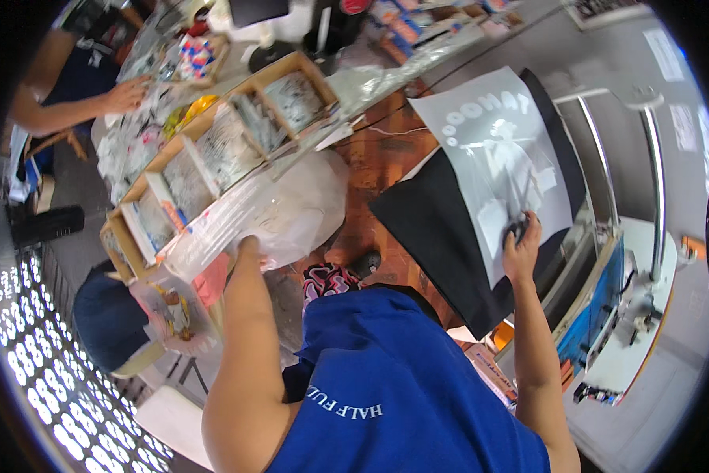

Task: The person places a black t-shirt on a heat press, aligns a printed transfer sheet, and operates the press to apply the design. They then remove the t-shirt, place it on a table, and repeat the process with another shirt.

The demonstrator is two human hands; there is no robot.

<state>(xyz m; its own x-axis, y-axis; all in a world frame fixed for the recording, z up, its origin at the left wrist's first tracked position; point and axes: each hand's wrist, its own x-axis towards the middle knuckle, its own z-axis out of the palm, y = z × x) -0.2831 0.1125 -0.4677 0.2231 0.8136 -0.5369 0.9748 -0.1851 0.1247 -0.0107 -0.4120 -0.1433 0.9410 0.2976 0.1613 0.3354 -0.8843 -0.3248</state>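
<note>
Your right grip (pixel 521 246) is wrapped round apparent black-handled scissors (pixel 515 228), over the translucent sheet (pixel 487 169) at two o'clock.
Left grip (pixel 251 251), hold unclear, is by the plastic bag (pixel 301 219), ten o'clock; likely sheet handling, calling for careful scissor control.

R hand (pixel 523 248) w/ scissors (pixel 515 229) over whitish sheet (pixel 468 162), L hand (pixel 252 251) by clr plastic (pixel 303 209)

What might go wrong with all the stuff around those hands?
The right hand holds what look like scissors over the pale plastic sheet, so a slip might nick or scratch it. The left hand is at the big see-through plastic beside the divided tray; a hard tug might tear the plastic or perhaps bump the tray.
</note>
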